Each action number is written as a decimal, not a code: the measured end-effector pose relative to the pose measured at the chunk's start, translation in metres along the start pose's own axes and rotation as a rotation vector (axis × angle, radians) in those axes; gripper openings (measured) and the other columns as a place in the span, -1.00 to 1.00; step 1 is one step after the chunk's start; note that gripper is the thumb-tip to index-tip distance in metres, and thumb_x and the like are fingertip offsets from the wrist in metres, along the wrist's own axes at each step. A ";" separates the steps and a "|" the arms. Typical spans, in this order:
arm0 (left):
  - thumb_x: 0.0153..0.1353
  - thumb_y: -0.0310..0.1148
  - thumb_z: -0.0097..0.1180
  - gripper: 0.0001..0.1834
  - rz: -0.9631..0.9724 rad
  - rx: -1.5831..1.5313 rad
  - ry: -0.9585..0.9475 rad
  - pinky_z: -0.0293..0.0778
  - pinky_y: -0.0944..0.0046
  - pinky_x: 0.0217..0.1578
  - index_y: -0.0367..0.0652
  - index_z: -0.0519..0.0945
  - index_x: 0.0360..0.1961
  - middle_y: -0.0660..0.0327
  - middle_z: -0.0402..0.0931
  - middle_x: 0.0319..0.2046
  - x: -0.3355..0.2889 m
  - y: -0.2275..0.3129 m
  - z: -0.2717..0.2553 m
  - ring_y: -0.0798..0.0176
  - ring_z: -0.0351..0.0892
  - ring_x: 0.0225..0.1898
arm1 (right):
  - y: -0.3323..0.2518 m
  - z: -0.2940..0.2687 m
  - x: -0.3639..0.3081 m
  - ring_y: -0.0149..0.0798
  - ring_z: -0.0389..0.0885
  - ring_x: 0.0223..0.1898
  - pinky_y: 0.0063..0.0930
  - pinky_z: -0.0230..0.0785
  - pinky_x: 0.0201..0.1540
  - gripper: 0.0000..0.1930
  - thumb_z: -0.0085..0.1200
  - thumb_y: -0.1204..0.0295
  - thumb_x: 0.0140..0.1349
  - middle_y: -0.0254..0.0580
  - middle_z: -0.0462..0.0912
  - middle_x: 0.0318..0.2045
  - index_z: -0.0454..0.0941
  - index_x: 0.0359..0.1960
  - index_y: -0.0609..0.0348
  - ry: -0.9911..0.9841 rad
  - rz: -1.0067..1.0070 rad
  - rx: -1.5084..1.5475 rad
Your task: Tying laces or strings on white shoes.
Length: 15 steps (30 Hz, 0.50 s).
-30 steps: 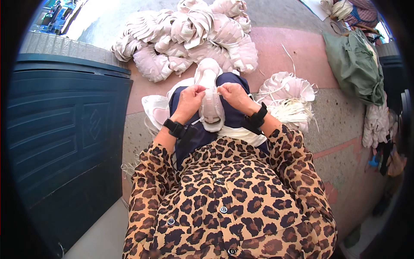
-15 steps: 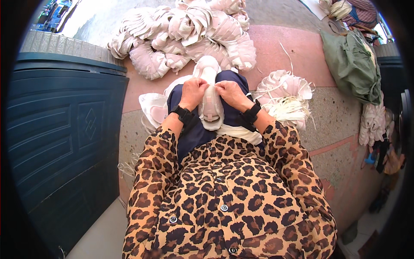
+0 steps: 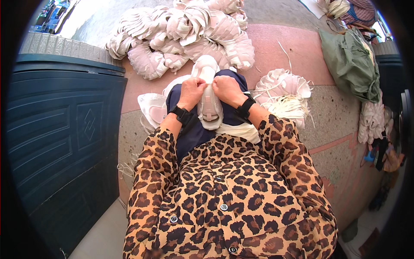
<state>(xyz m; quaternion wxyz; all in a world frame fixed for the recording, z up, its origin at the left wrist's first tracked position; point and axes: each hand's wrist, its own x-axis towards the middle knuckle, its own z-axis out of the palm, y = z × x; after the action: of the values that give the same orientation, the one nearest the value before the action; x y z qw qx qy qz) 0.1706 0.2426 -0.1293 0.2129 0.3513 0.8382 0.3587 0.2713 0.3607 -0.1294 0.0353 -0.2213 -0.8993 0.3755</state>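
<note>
A white and pale pink shoe upper [image 3: 210, 108] lies lengthwise on my lap, between my thighs in dark trousers. My left hand [image 3: 192, 92] is closed, its thumb and fingertips pinching at the upper's left edge around mid-length. Opposite it, my right hand [image 3: 228, 90] is curled closed at the right edge; whatever its fingers grip is hidden. The fingertips of both hands nearly meet over the middle of the upper. Off-white laces [image 3: 239, 132] lie across my lap, partly under the upper. Another shoe upper [image 3: 153, 108] rests beside my left leg.
A large heap of bundled pinkish uppers [image 3: 185, 34] lies ahead on the floor. To the right sit a smaller bundle [image 3: 280, 84] and a bunch of cream laces [image 3: 290, 108]. A green sack [image 3: 351, 64] stands farther right; a dark blue panelled door [image 3: 64, 125] flanks my left.
My right hand has turned slightly and curled its fingers more, shifting a little left and up. The left hand stays at the upper's edge. The upper remains in place.
</note>
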 end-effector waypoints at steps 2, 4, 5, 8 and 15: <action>-0.08 -0.36 0.15 -0.83 -0.012 -0.009 -0.001 0.44 0.25 -0.38 -0.26 0.60 -0.50 0.02 0.54 -0.54 0.000 0.000 0.000 0.09 0.56 -0.47 | -0.002 0.002 0.003 0.03 0.55 -0.38 -0.23 0.38 -0.30 -0.77 -0.10 0.38 0.04 0.14 0.54 -0.51 0.52 -0.54 0.30 0.026 -0.009 -0.093; -0.07 -0.36 0.15 -0.83 0.000 -0.015 0.021 0.44 0.25 -0.38 -0.26 0.60 -0.50 0.02 0.54 -0.53 -0.001 -0.003 0.001 0.09 0.56 -0.46 | -0.003 0.005 0.005 0.03 0.55 -0.39 -0.22 0.38 -0.30 -0.77 -0.10 0.37 0.03 0.13 0.54 -0.52 0.53 -0.54 0.30 0.034 0.039 -0.053; -0.07 -0.36 0.15 -0.83 0.000 -0.016 0.021 0.44 0.25 -0.38 -0.26 0.60 -0.50 0.02 0.54 -0.53 -0.001 -0.002 0.001 0.09 0.56 -0.46 | -0.002 0.006 0.004 0.04 0.55 -0.40 -0.21 0.38 -0.31 -0.77 -0.10 0.36 0.03 0.13 0.54 -0.53 0.53 -0.53 0.29 0.041 0.090 -0.012; -0.07 -0.36 0.15 -0.83 -0.011 -0.006 0.010 0.44 0.25 -0.38 -0.26 0.60 -0.50 0.01 0.54 -0.53 0.000 0.001 0.000 0.08 0.56 -0.46 | 0.002 0.007 0.008 0.07 0.55 -0.39 -0.16 0.39 -0.30 -0.75 -0.08 0.35 0.01 0.14 0.54 -0.51 0.53 -0.54 0.32 -0.007 0.096 0.077; -0.06 -0.37 0.13 -0.84 0.009 -0.002 0.030 0.43 0.24 -0.39 -0.26 0.60 -0.51 0.01 0.53 -0.55 0.000 -0.003 0.004 0.08 0.55 -0.48 | 0.001 0.010 0.005 0.06 0.54 -0.38 -0.19 0.38 -0.27 -0.75 -0.07 0.34 -0.01 0.16 0.54 -0.52 0.54 -0.54 0.31 0.063 0.071 -0.013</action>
<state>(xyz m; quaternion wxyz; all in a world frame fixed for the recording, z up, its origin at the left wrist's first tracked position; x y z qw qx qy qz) 0.1719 0.2434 -0.1339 0.1992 0.3494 0.8395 0.3654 0.2646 0.3573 -0.1378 0.0487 -0.2651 -0.8918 0.3633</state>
